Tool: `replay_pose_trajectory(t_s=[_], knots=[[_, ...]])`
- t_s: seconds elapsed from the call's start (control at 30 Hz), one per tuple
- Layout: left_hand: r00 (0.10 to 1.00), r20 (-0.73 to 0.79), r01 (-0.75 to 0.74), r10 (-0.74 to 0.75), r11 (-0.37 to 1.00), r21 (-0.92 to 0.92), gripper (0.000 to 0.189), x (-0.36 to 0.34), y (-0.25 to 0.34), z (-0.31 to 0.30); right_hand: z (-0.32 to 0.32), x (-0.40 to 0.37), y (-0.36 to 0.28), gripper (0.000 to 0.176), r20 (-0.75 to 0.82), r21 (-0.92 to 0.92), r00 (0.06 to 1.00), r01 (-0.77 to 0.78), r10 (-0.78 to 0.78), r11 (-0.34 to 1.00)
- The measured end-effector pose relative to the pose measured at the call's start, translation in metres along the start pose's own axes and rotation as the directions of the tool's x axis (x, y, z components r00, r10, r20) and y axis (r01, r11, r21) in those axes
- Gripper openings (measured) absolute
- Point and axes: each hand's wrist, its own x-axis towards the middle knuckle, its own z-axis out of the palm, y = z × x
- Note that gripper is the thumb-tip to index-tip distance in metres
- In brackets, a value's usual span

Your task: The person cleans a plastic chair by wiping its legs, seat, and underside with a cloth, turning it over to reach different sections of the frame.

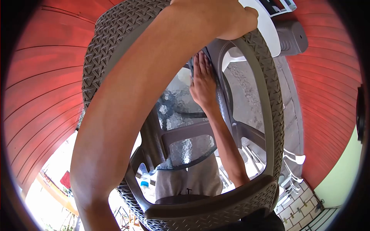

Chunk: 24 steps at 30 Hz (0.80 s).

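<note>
A brown plastic chair point(275, 111) with a woven pattern fills the middle of the head view. My left arm crosses over it from the lower left. My left hand point(231, 19) is closed around the chair's edge at the top, most of its fingers out of sight. Inside the frame, my right hand point(203, 82) presses a dark grey cloth point(206, 51) against one of the chair's bars, fingers extended over it. Part of the cloth lies hidden under the fingers and behind my left arm. Beneath is a round table with a textured glass top point(189, 150).
Red slatted walls point(50, 69) curve along both sides. A white surface point(269, 34) and a grey-brown plastic piece point(293, 37) stand at the upper right. White metal legs point(293, 163) are at the lower right, and a bottle with a blue label point(145, 181) at the lower left.
</note>
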Motion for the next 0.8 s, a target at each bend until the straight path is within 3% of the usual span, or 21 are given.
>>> replay_pose_trajectory(t_s=[0.1,0.27,0.4,0.5,0.57,0.6,0.67,0.7,0.77,0.8], knots=[[1.000,0.014,0.025,-0.025,1.000,0.011,0.057,0.000,0.003,-0.002,-0.024,-0.066,-0.003,0.069,0.146,-0.011,0.982,-0.119,0.120,0.993],[0.997,0.068,-0.042,0.027,0.970,0.239,0.054,0.006,-0.001,0.009,-0.044,-0.145,-0.008,0.069,0.295,-0.110,0.929,-0.200,0.224,0.974],[1.000,-0.022,0.009,-0.006,0.986,0.168,0.053,-0.008,0.011,-0.004,-0.024,-0.070,0.000,0.074,0.124,-0.048,0.986,-0.108,0.113,0.993],[0.996,0.050,0.076,-0.076,0.997,0.007,0.054,-0.007,0.011,-0.015,-0.001,-0.003,0.011,0.068,0.018,-0.037,1.000,0.016,-0.016,0.999],[0.999,0.012,-0.033,0.032,0.997,0.072,0.054,-0.001,-0.004,-0.006,0.003,0.016,0.010,0.064,0.002,-0.046,0.999,0.045,-0.045,0.998],[0.984,-0.061,-0.150,0.166,0.967,0.207,0.054,0.005,-0.018,0.014,0.000,0.008,0.012,0.065,0.024,-0.005,0.999,0.025,-0.025,1.000],[0.982,-0.063,-0.159,0.177,0.963,0.219,0.051,0.003,-0.017,0.015,-0.018,-0.034,0.012,0.066,0.075,0.071,0.997,-0.032,0.027,0.997],[0.999,-0.002,-0.048,0.048,0.994,0.095,0.048,-0.004,-0.004,-0.006,-0.026,-0.062,0.007,0.067,0.125,0.030,0.988,-0.090,0.085,0.996],[0.998,0.070,0.002,-0.008,0.997,0.079,0.044,-0.004,-0.001,-0.011,-0.046,-0.130,-0.005,0.068,0.227,-0.039,0.952,-0.200,0.204,0.979],[0.996,0.075,-0.067,0.054,0.980,0.186,0.042,0.003,-0.008,-0.001,-0.054,-0.166,-0.011,0.068,0.280,-0.059,0.924,-0.254,0.260,0.965]])
